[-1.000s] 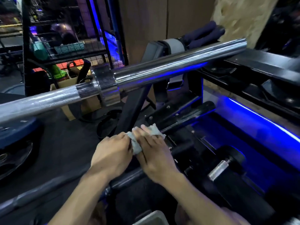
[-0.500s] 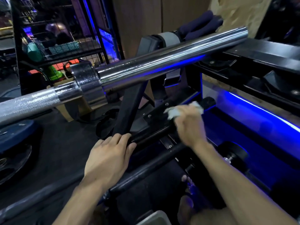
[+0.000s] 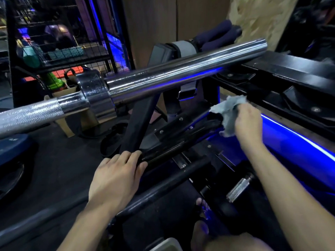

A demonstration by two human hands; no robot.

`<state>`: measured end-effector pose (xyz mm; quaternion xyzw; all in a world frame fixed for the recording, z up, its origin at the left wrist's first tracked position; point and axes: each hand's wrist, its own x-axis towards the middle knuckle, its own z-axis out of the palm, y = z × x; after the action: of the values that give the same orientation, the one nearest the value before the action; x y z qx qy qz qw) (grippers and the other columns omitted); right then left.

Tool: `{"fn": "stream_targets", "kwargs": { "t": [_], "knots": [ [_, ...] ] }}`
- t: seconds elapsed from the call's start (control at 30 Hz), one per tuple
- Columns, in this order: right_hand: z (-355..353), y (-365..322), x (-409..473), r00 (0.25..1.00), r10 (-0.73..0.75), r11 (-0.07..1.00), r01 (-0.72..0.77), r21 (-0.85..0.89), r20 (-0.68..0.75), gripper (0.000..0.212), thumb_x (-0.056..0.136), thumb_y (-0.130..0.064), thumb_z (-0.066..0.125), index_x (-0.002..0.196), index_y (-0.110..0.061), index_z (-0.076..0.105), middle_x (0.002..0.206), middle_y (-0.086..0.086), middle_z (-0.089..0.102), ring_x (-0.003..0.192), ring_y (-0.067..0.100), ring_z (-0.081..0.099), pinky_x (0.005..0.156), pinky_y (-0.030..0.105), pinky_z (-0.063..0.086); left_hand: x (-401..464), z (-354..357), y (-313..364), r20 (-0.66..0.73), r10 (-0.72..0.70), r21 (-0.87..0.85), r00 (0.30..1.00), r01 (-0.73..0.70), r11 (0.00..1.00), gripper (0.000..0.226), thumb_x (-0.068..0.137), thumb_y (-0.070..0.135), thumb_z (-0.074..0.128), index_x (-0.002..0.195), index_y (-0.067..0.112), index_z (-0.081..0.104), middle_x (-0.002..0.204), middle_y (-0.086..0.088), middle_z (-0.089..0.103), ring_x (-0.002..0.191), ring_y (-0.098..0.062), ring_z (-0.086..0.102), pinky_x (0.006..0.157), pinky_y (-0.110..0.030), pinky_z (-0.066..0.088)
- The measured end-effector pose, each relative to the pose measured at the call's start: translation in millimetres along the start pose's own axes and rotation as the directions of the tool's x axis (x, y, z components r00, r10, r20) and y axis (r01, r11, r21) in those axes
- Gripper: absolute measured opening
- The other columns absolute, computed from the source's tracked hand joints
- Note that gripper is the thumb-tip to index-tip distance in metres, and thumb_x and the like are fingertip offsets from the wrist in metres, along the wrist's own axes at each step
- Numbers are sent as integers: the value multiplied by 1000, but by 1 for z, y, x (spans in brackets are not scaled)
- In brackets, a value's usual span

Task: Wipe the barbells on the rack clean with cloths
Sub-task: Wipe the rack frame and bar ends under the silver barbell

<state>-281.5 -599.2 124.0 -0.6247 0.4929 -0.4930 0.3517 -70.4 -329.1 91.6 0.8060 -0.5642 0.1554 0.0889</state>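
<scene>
Dim gym surroundings with blue strip lighting (image 3: 297,136) frame a black steel rack (image 3: 139,122) low in front of you. On that rack lies the black barbell (image 3: 174,144), its sleeve running from just under your left hand up and to the right toward the blue glow. Your right hand (image 3: 248,120) sits at the far end of that sleeve, fingers curled around a crumpled pale grey cloth (image 3: 227,111); the cloth bunches out to the left of your palm and meets the tip of the sleeve. Your left hand (image 3: 116,176) lies over the near end of the same bar, palm down, fingers (image 3: 134,156) bent over the top of it where the rack's slanted upright comes down; how far they wrap underneath is hidden.

Just below runs a second dark bar (image 3: 163,191), passing beneath your left wrist. Above both, crossing the whole view, sits a chrome barbell (image 3: 181,73) with a thick collar (image 3: 94,95) and a knurled shaft (image 3: 29,115) leading off to the left. To the lower right, a dumbbell (image 3: 237,189) with a knurled metal handle rests in shadow. Beyond the chrome bar stands a wire mesh shelf (image 3: 59,48) holding coloured items, too blurred to name. A dark weight plate (image 3: 12,147) lies on the floor at the left edge, and wooden panelling (image 3: 163,24) fills the back.
</scene>
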Motion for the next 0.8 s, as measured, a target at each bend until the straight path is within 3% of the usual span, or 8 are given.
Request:
{"fn": "stream_targets", "kwargs": {
  "t": [0.1,0.2,0.27,0.33,0.37,0.53,0.73,0.8],
  "knots": [
    [-6,-21,4,971,237,926,-226,301,-2,28,91,-25,51,71,-22,71,72,-6,64,68,14,58,58,27,42,-2,0,1,-9,3,16,1000,-3,1000,47,103,48,37,127,19,64,94,5,68,80,-22,67,71,-38,47],
    [27,-27,-41,969,-223,975,223,12,107,31,96,-29,47,100,-26,77,99,-12,75,100,13,69,87,30,52,-2,0,1,-29,-1,23,1000,1,1000,46,102,46,39,126,17,65,94,4,67,78,-23,66,70,-38,47],
    [59,-15,-91,672,-574,732,677,-75,468,41,99,-24,32,128,-24,61,126,-3,69,123,18,59,108,41,42,-2,3,0,-36,1,21,999,0,1000,46,102,46,40,126,17,66,94,5,67,79,-23,66,70,-38,47],
    [73,1,-119,382,-537,453,883,-125,752,51,97,-29,31,147,-25,40,144,6,56,136,25,46,117,49,29,-3,5,0,-65,3,12,998,-2,1000,45,101,46,41,126,17,66,94,5,67,79,-22,66,70,-38,47],
    [71,11,-111,347,-536,388,911,-141,770,55,96,-31,37,151,-25,40,145,6,55,136,26,46,118,49,29,-4,5,0,-83,2,6,997,-1,1000,45,101,46,43,125,17,66,94,4,67,78,-23,66,70,-39,47],
    [47,21,-24,845,-420,592,532,-605,331,30,93,-15,43,77,-5,67,77,14,65,79,34,61,94,49,44,-5,7,3,-126,-14,-11,992,13,1000,45,100,48,45,122,17,67,93,3,67,78,-23,66,70,-39,49],
    [82,7,-92,498,-528,455,850,-266,688,39,99,-25,31,89,-15,67,89,4,68,85,25,60,90,45,51,-6,8,6,-139,-56,-21,989,53,998,50,96,53,43,120,17,69,96,2,69,80,-24,66,73,-39,50],
    [71,20,-49,548,-549,311,835,-454,631,28,92,-15,37,79,-12,62,75,11,64,69,32,60,65,45,52,-8,7,7,-135,-73,-18,988,71,997,50,96,53,47,121,17,70,98,2,69,81,-24,67,75,-39,50]
  ]
}}
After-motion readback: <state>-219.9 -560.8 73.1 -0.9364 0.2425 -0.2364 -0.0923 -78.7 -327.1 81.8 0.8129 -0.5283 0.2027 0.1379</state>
